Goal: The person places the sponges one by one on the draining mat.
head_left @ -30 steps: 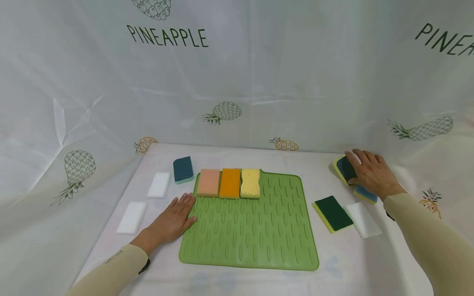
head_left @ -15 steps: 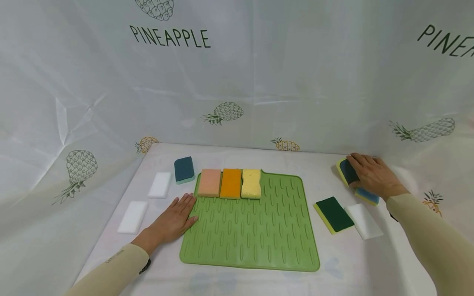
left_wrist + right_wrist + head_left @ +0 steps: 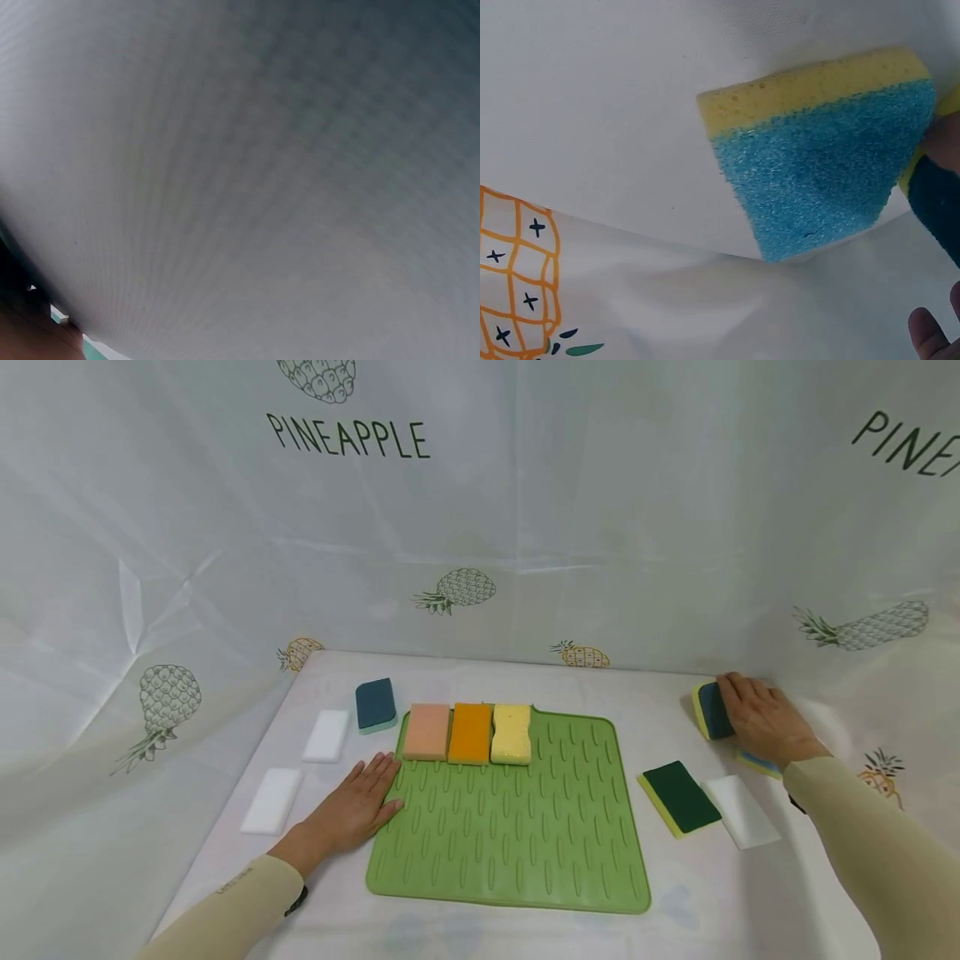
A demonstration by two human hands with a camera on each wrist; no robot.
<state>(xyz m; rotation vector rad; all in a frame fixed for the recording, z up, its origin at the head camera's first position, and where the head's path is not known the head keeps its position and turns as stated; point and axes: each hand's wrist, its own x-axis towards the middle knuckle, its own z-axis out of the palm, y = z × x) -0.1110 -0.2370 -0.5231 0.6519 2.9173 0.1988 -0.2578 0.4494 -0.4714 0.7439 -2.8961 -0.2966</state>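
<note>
My left hand [image 3: 349,808] lies flat, fingers spread, over the left edge of the green ribbed mat [image 3: 510,843]. In the left wrist view only a dark sliver of the hand [image 3: 37,337] shows beside a blurred pale surface. At the back right, my right hand [image 3: 768,718] grips a dark blue and yellow sponge [image 3: 716,710], its fingers partly hiding it. In the right wrist view the thumb [image 3: 943,142] is at this sponge [image 3: 937,202], next to a bright blue and yellow sponge [image 3: 825,165], which sits mostly under the hand in the head view.
Pink [image 3: 427,732], orange [image 3: 470,733] and yellow [image 3: 512,734] sponges line the mat's back left. A teal sponge [image 3: 376,704] and two white pads [image 3: 327,736] lie left of it. A green and yellow sponge [image 3: 680,797] and white pad [image 3: 742,811] lie right. A curtain [image 3: 480,510] rises behind.
My right hand has closed in on the dark blue sponge, which has turned and shifted slightly right; the hand now covers more of the bright blue sponge. My left hand has stayed put.
</note>
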